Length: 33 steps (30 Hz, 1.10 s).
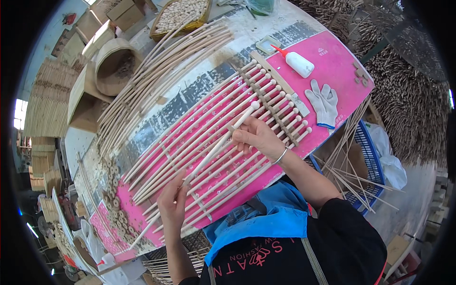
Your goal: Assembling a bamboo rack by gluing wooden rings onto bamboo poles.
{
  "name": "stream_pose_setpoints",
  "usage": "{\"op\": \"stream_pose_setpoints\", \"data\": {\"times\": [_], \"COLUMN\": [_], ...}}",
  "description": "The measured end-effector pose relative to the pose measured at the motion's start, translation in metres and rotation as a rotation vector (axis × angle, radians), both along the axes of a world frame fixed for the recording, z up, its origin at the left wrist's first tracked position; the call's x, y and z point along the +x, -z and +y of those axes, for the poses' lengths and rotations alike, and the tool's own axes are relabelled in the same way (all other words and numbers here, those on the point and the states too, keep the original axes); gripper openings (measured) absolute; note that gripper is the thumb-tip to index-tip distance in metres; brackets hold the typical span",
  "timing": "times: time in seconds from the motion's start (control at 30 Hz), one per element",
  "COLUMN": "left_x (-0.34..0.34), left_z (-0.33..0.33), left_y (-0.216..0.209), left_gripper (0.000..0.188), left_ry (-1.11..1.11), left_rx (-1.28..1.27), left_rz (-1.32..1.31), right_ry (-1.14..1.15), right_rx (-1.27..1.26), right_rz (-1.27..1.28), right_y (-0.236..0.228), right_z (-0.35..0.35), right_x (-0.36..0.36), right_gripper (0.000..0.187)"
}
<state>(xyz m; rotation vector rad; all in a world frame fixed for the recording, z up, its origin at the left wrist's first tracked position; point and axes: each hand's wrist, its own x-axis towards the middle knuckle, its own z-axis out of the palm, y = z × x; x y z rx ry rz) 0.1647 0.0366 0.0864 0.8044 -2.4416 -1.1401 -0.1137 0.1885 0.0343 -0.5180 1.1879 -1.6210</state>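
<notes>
A long pale wooden rod (216,147) with a ball-shaped end is held in both hands above a row of similar rods (199,128) laid side by side on a pink board (332,61). My right hand (256,135) grips the rod near its ball end. My left hand (172,202) holds it lower down, toward the near-left end. The laid rods have round tips lined up against a thin wooden strip (278,80) at the right.
A white glue bottle (298,62) with a red tip and a white work glove (324,100) lie on the board's right part. Loose rods (156,71) are piled at the left. Small wooden rings (114,204), a basket of beads (178,14) and a blue crate (368,161) surround the table.
</notes>
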Motion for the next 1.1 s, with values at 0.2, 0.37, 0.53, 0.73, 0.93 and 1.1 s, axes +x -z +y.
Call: {"op": "stream_pose_setpoints", "data": {"times": [0.2,0.37,0.53,0.73,0.93,1.1], "left_x": [-0.029,-0.067,-0.129,-0.194,-0.214,-0.216], "left_z": [-0.033,-0.062,-0.108,-0.151,-0.155,-0.148], "left_y": [0.013,0.016,0.038,0.085,0.103,0.109], "left_gripper": [0.036,0.029,0.026,0.023,0.023,0.022], "left_ry": [0.029,0.115,0.137,0.124,0.153,0.107], "left_rx": [0.019,-0.172,-0.287,-0.193,-0.218,-0.239], "left_rz": [-0.027,-0.018,0.048,0.095,0.017,-0.041], "right_ry": [0.09,0.145,0.233,0.188,0.2,0.124], "right_rx": [0.012,0.243,0.25,0.156,0.146,0.086], "right_rz": [-0.028,0.157,0.196,0.133,0.107,0.161], "right_y": [0.011,0.029,0.015,0.025,0.011,-0.001], "right_z": [-0.016,-0.038,-0.04,-0.023,-0.009,-0.002], "right_x": [-0.023,-0.053,-0.086,-0.082,-0.075,-0.074], "right_gripper": [0.032,0.054,0.046,0.031,0.025,0.024]}}
